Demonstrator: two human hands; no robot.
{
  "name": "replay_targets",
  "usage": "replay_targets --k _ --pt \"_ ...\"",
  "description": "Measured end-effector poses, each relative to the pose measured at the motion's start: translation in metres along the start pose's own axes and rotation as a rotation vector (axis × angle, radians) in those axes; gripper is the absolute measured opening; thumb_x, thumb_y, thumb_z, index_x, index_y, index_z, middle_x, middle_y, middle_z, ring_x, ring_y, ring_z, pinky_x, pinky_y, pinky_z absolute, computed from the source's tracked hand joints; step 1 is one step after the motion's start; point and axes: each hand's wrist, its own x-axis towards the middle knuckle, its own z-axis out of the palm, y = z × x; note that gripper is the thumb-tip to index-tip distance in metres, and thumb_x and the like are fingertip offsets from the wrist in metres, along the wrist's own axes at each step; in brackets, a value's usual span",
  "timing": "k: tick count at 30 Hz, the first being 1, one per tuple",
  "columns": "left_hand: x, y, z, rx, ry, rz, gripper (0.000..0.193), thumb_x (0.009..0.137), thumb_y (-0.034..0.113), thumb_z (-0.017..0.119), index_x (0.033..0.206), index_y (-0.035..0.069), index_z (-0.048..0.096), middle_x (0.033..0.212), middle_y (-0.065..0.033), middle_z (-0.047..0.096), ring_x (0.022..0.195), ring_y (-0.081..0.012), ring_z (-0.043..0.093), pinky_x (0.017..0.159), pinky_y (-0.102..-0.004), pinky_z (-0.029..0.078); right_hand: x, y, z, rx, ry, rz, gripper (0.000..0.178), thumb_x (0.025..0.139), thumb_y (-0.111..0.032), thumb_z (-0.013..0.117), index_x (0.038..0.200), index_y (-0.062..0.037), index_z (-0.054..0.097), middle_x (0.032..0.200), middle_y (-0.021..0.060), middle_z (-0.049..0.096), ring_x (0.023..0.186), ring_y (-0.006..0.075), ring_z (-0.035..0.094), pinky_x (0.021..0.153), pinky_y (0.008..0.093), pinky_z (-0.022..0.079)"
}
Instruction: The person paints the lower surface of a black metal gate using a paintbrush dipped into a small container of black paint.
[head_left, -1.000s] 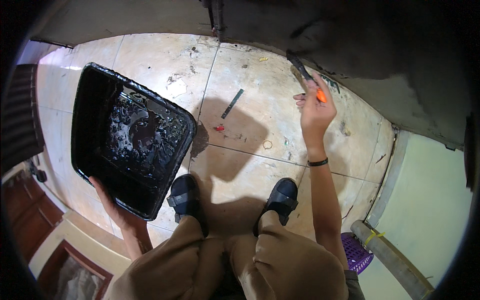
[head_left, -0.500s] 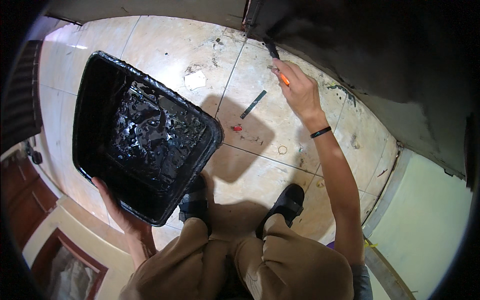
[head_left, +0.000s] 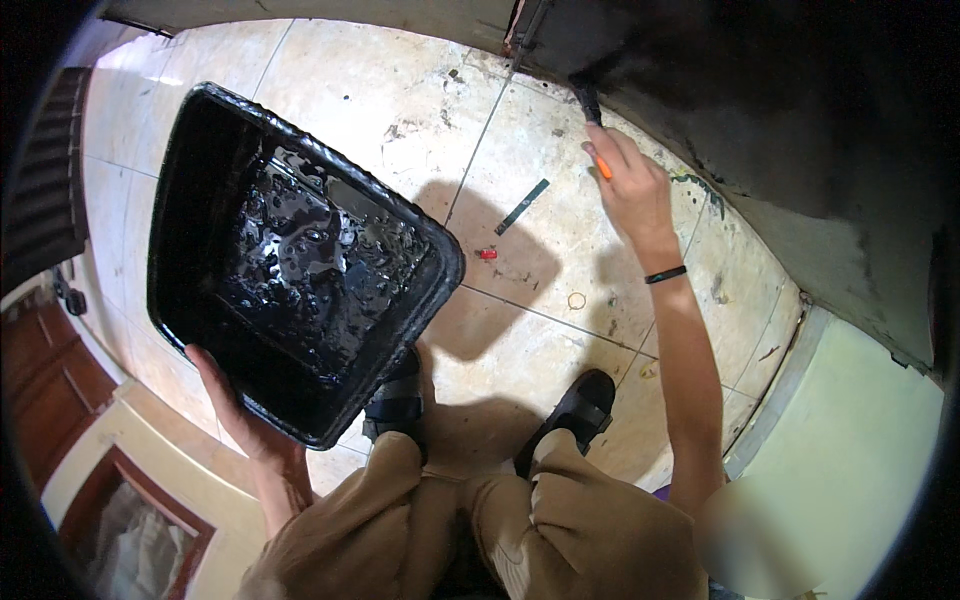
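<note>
My left hand (head_left: 250, 430) supports a black plastic tub (head_left: 180, 210) from its near left edge, thumb on the rim and the other fingers hidden beneath. Glossy wet black paint (head_left: 320, 250) coats the tub's inside. In my right hand (head_left: 635, 185), closed around its handle, is a paintbrush (head_left: 592, 103) with an orange part showing between the fingers. Its dark bristles touch the lower edge of a black-painted panel (head_left: 700, 110) at the far right, just above the floor.
On the stained tile floor (head_left: 390, 60) lie a dark strip (head_left: 522, 207), a small red piece (head_left: 487, 254) and a thin ring (head_left: 576, 300). My sandalled feet (head_left: 583, 405) stand close behind. A pale green surface (head_left: 850, 430) borders the right side, a brown-framed panel (head_left: 130, 510) the lower left.
My right hand and the paintbrush have moved a little to the right along the panel's lower edge. My left hand still holds the tub, with the whole view slightly shifted.
</note>
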Motion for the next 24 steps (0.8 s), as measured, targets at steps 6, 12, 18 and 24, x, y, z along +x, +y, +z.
replay_targets --k 6,12,18,24 --pt "0.011 -0.013 -0.005 0.003 -0.096 -0.120 0.089 0.094 0.069 0.051 0.157 0.010 0.029 0.158 -0.0130 0.035 0.143 -0.0319 0.037 0.119 -0.0490 0.032 0.023 -0.021 -0.104 0.127 -0.143 0.018 0.031 0.090 -0.016 0.073 0.121 -0.0120 0.071 0.105 0.0088 0.073 0.075 0.0207 0.070 0.067 0.0315 0.059" --pt "0.038 -0.049 -0.014 0.002 -0.338 -0.203 0.086 0.098 0.067 0.045 0.157 0.006 0.029 0.158 -0.0105 0.037 0.143 -0.0272 0.039 0.119 -0.0440 0.030 0.065 -0.042 -0.169 0.689 -0.352 0.962 0.033 0.103 -0.022 0.061 0.127 -0.0008 0.066 0.113 0.0153 0.072 0.086 0.0171 0.072 0.068 0.0259 0.057" --pt "0.051 -0.062 -0.020 0.052 -0.452 -0.297 0.083 0.099 0.066 0.045 0.156 0.008 0.032 0.157 -0.0100 0.040 0.142 -0.0285 0.040 0.118 -0.0456 0.031 0.006 -0.051 -0.119 1.205 0.288 1.350 0.044 0.103 -0.028 0.060 0.136 -0.0004 0.054 0.122 0.0151 0.069 0.101 0.0199 0.070 0.082 0.0321 0.059" --pt "0.056 -0.058 -0.023 0.115 -0.408 -0.323 0.082 0.098 0.066 0.046 0.155 0.009 0.034 0.153 -0.0094 0.042 0.140 -0.0283 0.042 0.117 -0.0453 0.032 -0.029 -0.108 -0.048 1.526 0.606 1.557 0.043 0.104 -0.032 0.056 0.135 -0.0021 0.053 0.135 0.0162 0.061 0.102 0.0254 0.065 0.089 0.0398 0.053"
